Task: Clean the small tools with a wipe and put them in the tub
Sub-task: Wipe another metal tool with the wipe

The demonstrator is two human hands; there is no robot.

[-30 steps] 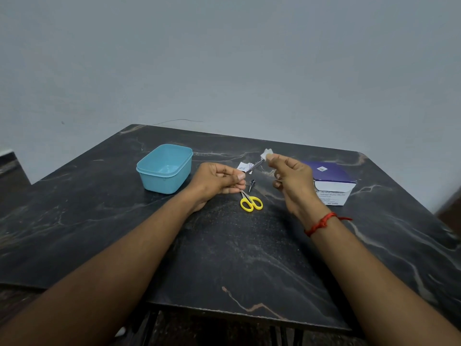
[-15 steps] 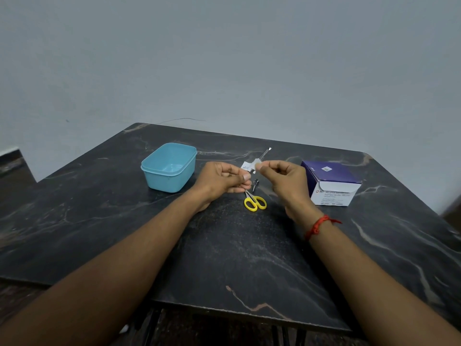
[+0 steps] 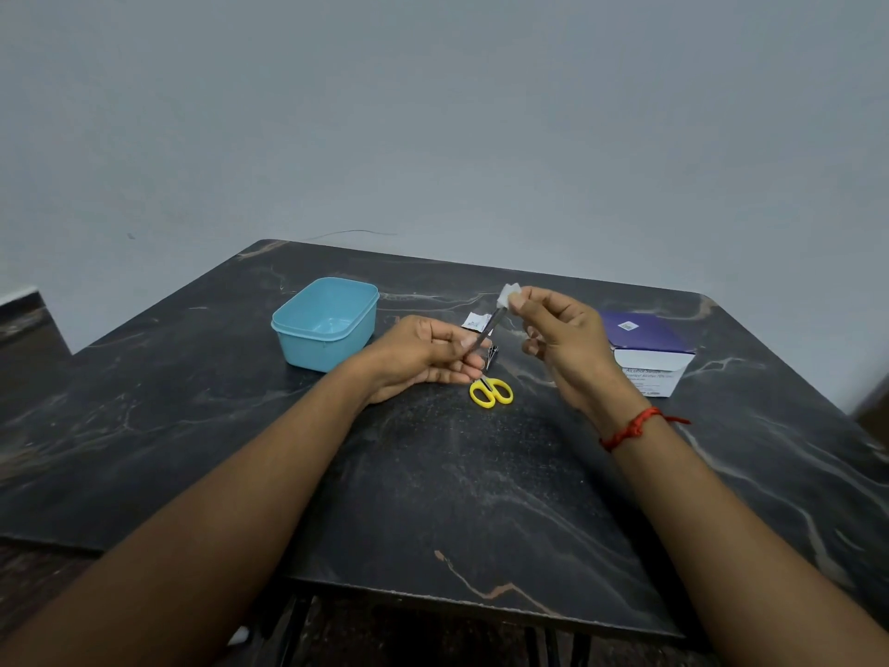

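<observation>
At right fingertips (image 3: 523,300) — wipe (image 3: 507,295) on tool (image 3: 488,327).

Box (image 3: 650,365), white front panel: heading reads "Alcohol Swa…", blurred; next line "…Alcohol 70%". Finer print, the top sticker and the torn sachet (image 3: 475,322) are illegible.

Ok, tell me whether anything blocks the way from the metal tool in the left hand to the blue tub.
Nothing visible does. The left hand holds the metal tool just right of the tub, which stands open; only bare table lies between. The yellow scissors lie nearer, off that path.
</observation>
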